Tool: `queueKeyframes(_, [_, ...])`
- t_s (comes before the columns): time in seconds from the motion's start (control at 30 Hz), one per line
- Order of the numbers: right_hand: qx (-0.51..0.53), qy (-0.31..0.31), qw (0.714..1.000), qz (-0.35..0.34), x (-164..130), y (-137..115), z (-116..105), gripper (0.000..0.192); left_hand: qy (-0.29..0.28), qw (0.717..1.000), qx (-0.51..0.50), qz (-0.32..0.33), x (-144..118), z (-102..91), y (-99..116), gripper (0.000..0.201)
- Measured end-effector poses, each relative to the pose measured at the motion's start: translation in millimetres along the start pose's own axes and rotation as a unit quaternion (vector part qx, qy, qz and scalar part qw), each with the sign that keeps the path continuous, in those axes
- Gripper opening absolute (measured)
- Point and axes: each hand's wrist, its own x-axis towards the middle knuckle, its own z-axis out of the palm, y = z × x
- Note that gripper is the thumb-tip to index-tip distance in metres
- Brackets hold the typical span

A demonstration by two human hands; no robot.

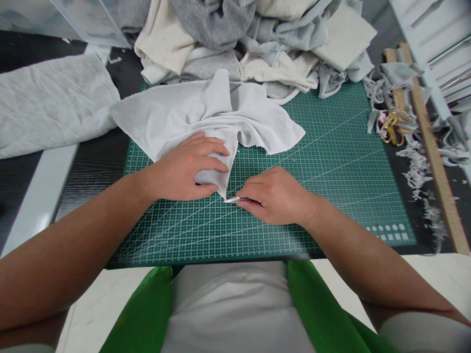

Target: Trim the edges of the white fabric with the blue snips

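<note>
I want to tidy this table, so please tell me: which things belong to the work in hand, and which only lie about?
In use:
pale cloth, under the left hand
slim tool, in the right hand
green cutting mat, beneath

Apparently lying about:
fabric heap
gold-handled scissors
wooden strips
fabric scraps

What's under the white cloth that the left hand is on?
Under most of the white cloth lies the green mat, whose grid shows past the cloth's edges. Anything else the cloth and left hand cover can't be seen.
</note>
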Motion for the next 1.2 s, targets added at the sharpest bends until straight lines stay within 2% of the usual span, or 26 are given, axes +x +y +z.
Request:
queueKeyframes(0.37, [0.102,0.033,0.994,-0.007,-4.0,6.3,-6.9,0.019,0.006,1.0,-0.006,0.02,-0.8,0.8,-2.0,0.029])
queueKeyframes(0.67, [0.143,0.019,0.99,-0.003,-5.9,10.5,-12.3,0.013,0.011,1.0,-0.013,0.027,-1.6,1.3,-2.5,0.029])
queueKeyframes(0.87, [0.145,-0.01,0.989,0.004,-9.0,16.8,-24.2,0.012,0.014,0.999,-0.022,0.033,-1.8,2.5,-1.5,0.03])
queueKeyframes(1.07, [0.085,-0.029,0.991,0.101,-16.2,37.3,-38.7,0.014,0.026,0.998,0.023,0.043,0.5,4.5,2.5,0.037])
queueKeyframes(1.2, [0.072,-0.045,0.987,0.133,-21.3,48.5,-44.1,0.015,0.048,0.996,0.068,0.04,-0.3,3.0,3.3,0.04])
